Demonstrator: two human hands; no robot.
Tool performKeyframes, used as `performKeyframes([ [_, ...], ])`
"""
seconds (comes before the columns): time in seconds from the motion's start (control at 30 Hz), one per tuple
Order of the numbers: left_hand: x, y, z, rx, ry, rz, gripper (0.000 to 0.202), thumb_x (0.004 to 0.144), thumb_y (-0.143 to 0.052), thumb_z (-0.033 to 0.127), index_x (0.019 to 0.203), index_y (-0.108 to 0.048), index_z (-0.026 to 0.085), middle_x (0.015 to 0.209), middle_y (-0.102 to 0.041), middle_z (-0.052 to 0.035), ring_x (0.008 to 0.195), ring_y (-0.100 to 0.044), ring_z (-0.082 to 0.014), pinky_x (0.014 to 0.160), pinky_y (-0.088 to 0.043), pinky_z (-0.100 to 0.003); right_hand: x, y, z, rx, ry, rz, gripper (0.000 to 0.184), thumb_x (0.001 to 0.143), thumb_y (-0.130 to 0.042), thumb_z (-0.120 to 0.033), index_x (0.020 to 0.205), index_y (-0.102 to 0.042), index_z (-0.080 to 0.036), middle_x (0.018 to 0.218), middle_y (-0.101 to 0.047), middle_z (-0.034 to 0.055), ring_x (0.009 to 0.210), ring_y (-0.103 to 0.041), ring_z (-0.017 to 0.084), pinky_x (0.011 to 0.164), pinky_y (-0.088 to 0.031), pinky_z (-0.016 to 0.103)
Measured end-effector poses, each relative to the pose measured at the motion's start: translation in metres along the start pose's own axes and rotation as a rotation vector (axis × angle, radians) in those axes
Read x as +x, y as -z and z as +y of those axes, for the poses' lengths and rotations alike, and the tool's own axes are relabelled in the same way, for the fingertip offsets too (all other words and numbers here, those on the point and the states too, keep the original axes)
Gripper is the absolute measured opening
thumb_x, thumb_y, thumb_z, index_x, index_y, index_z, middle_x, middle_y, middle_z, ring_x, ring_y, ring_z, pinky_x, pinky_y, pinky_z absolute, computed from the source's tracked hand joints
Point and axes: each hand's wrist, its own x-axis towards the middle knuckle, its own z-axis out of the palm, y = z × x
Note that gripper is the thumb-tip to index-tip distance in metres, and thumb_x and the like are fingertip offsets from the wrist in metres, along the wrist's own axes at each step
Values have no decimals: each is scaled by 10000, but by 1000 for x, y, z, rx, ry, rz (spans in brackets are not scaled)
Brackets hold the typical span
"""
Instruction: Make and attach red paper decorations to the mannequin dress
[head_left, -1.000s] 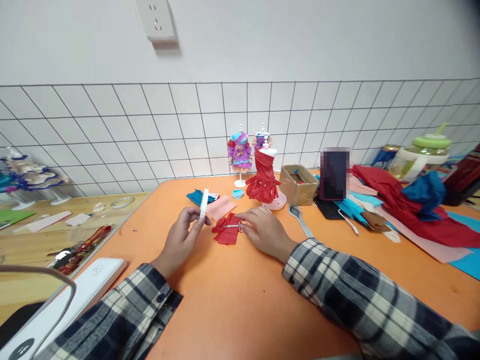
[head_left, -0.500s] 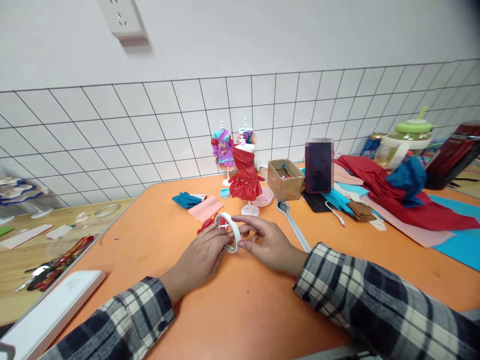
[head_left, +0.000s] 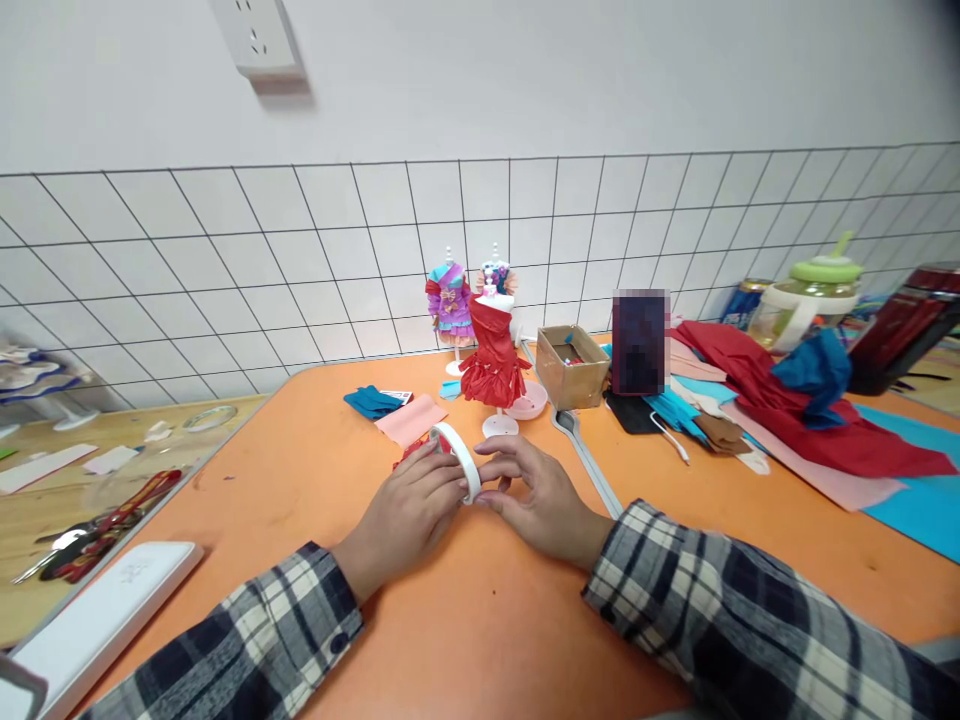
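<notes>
Orange tabletop [head_left: 487, 640]; left hand [head_left: 411, 505] and right hand [head_left: 541, 502] pinch a white tape roll [head_left: 469, 468], fingers half-curled; if grip slackens, it could roll far.

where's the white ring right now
In the head view, the white ring is near the middle, between the left hand and right hand, nearer than the red-dressed mannequin.

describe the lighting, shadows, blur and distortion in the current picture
Head view: light looks soft and even, with a faint shadow beneath the wall socket; head view: the white ring looks fairly clear, while the ruffled dress at the left edge is smeared; head view: tiles slant and stretch toward the sides, the top right corner darkens.
</notes>
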Motion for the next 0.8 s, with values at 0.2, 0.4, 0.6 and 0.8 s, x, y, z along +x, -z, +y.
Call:
performKeyframes([
  [0.2, -1, 2, 11, -75, 54, -5, 166, 956, -473, 256, 944, -621, 182, 749, -700, -33, 672, -648, -186, 623, -497, -309, 3, 4, -2, -76, -30, -5, 155, 851, -630, -206, 1006, -618, -209, 963, -698, 40, 854, -624, 154, 671, -523, 256],
  [0.4, -5, 3, 12, -82, 87, -5, 203, 963, -469, 322, 978, -631, 202, 762, -705, -37, 671, -662, -167, 632, -491, -266, -1, 2, -4, -111, 15, -96, 357, 827, -670, -209, 1172, -584, -234, 1063, -696, 42, 929, -624, 170, 729, -526, 276],
  [0.6, -5, 2, 12, -78, 75, -14, 208, 961, -472, 321, 978, -643, 203, 775, -706, -56, 701, -668, -177, 662, -498, -274, -1, 2, -8, -214, -10, -113, 317, 833, -676, -226, 1140, -601, -243, 1032, -693, 36, 901, -619, 180, 784, -495, 309],
  [0.8, -5, 2, 12, -62, 73, -53, 192, 965, -470, 306, 944, -623, 192, 740, -698, -43, 687, -667, -184, 632, -473, -288, -2, 0, -5, -292, -23, -114, 292, 839, -683, -259, 1118, -602, -244, 967, -690, 18, 850, -635, 160, 724, -474, 281],
])
